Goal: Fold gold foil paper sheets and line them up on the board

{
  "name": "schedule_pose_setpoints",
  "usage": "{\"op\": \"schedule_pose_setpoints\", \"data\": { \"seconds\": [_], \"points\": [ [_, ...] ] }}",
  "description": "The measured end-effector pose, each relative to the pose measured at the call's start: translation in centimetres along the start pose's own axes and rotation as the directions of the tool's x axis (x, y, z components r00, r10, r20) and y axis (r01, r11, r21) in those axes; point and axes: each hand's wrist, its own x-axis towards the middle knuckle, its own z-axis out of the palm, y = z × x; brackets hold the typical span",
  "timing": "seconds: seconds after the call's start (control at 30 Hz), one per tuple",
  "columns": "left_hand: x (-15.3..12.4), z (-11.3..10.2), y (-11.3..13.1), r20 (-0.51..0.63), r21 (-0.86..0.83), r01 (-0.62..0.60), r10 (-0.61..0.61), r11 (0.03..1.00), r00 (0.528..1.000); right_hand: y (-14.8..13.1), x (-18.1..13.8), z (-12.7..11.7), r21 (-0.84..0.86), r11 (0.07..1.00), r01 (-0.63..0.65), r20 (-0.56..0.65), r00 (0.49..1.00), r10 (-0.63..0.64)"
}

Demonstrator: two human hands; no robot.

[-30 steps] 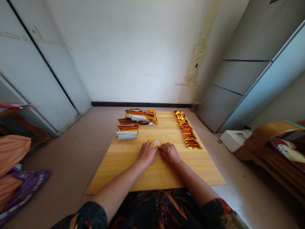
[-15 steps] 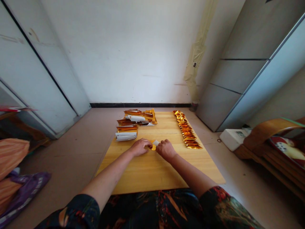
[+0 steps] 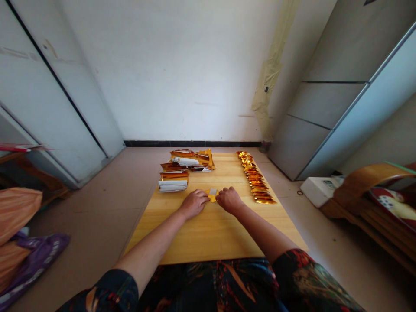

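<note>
A small gold foil sheet (image 3: 212, 197) with a white patch on top lies on the wooden table (image 3: 208, 234) between my hands. My left hand (image 3: 196, 203) has its fingers closed on the foil's left end. On the opposite end, the fingers of my right hand (image 3: 229, 200) are pinched together. To the left stand stacks of gold foil sheets (image 3: 173, 175) and a pile of white paper slips (image 3: 172, 186). Along the right side runs a row of folded gold foil pieces (image 3: 259, 183), overlapping one another.
Behind the table is a white wall (image 3: 182, 86) with a black skirting. A grey refrigerator (image 3: 312, 112) stands at the back right, a wooden seat (image 3: 367, 203) with a white box (image 3: 316, 190) to the right. Orange and purple bags (image 3: 39, 255) lie at the left.
My hands have moved slightly apart, and the foil between them shows more of its surface, with the white patch lying flatter. The stacks and the row have stayed in place.
</note>
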Motion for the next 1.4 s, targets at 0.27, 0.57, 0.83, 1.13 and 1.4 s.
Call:
{"op": "schedule_pose_setpoints", "data": {
  "seconds": [0.27,0.57,0.83,1.13,1.4],
  "points": [
    [0.7,0.6,0.1,-0.003,-0.036,0.107,-0.107,0.994,0.994,0.3,0.5,0.1,0.029,1.000,0.001,-0.022,1.000,0.000],
    [1.0,0.5,0.1,-0.027,-0.022,0.123,-0.123,0.992,0.992,0.2,1.1,0.6,-0.089,0.983,0.161,-0.028,0.986,-0.164],
    [1.1,0.2,-0.1,-0.005,-0.003,0.115,-0.115,0.993,0.993,-0.5,0.3,0.3,-0.134,0.966,0.219,-0.003,0.975,-0.222],
    [1.1,-0.1,0.2,0.010,0.065,0.055,-0.056,0.996,0.998,-0.3,0.3,1.0,-0.125,0.971,0.201,-0.014,0.979,-0.205],
    [0.8,0.8,-0.3,-0.024,0.152,-0.026,0.030,0.988,0.999,0.1,0.9,1.0,-0.145,0.963,0.226,-0.007,0.973,-0.230]
  ]
}}
